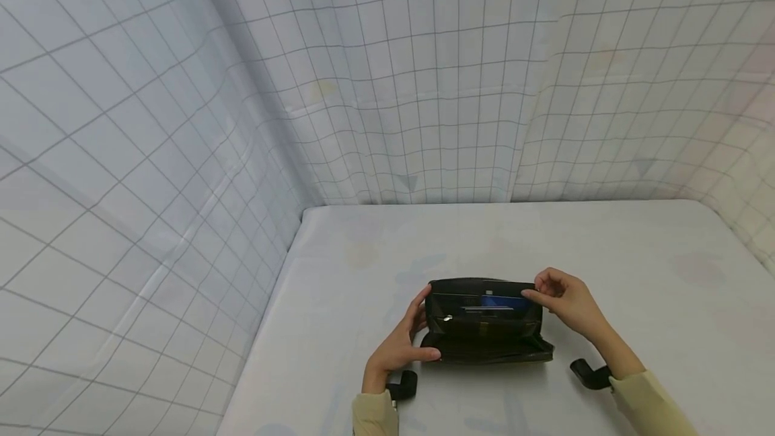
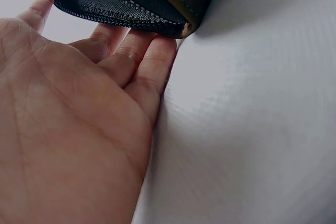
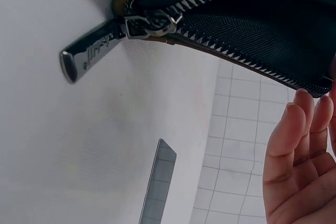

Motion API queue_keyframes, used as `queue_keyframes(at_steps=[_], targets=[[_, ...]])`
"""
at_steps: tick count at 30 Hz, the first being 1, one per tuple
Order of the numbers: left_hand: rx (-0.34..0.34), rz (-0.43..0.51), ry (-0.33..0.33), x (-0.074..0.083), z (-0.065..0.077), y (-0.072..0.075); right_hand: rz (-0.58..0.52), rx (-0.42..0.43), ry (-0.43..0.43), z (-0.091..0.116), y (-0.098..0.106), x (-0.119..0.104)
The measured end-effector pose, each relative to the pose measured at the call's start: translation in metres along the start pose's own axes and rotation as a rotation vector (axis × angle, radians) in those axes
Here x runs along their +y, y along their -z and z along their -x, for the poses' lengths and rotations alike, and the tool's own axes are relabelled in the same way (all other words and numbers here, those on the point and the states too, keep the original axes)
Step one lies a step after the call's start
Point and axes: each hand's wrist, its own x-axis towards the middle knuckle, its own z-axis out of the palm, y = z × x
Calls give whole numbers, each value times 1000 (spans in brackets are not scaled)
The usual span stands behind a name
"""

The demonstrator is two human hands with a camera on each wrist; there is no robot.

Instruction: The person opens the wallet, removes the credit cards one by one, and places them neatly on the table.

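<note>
A dark zip wallet [image 1: 484, 351] stands unzipped on the white table, its mouth spread wide. Inside show a blue card [image 1: 504, 302], card slots and a small inner zip pull [image 1: 447, 318]. My left hand [image 1: 396, 348] holds the wallet's left end, thumb at the lower front edge and fingers along the side. In the left wrist view its fingertips touch the zipped edge. My right hand [image 1: 569, 305] pinches the upper right corner between thumb and fingers. The right wrist view shows the metal zip pull [image 3: 93, 51] hanging free at the wallet's other corner, away from those fingers.
The white table [image 1: 363, 268] is bounded by grid-patterned curtains [image 1: 424, 86] behind and at the sides. A black wrist camera mount [image 1: 590, 375] sits on each wrist. A grey strip [image 3: 159, 182] in the right wrist view is unclear in kind.
</note>
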Motion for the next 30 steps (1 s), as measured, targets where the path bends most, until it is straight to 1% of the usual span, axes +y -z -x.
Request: queue_keyframes(at_steps=[10,20,23,26,27,30], targets=[[9,-3,4,1,0,-1,25,55,21,0,-2,-2],[16,-1,20,3,0,-1,37,115,98,-2,-3,-1],[14,-2,18,2,0,-1,32,127,115,-2,-2,-2],[12,2,18,1,0,-1,18,136,113,-4,0,-4],[15,-1,19,-4,0,0,12,140,114,-4,0,-4],[16,7,17,-5,-1,0,2,153,124,-6,2,-5]])
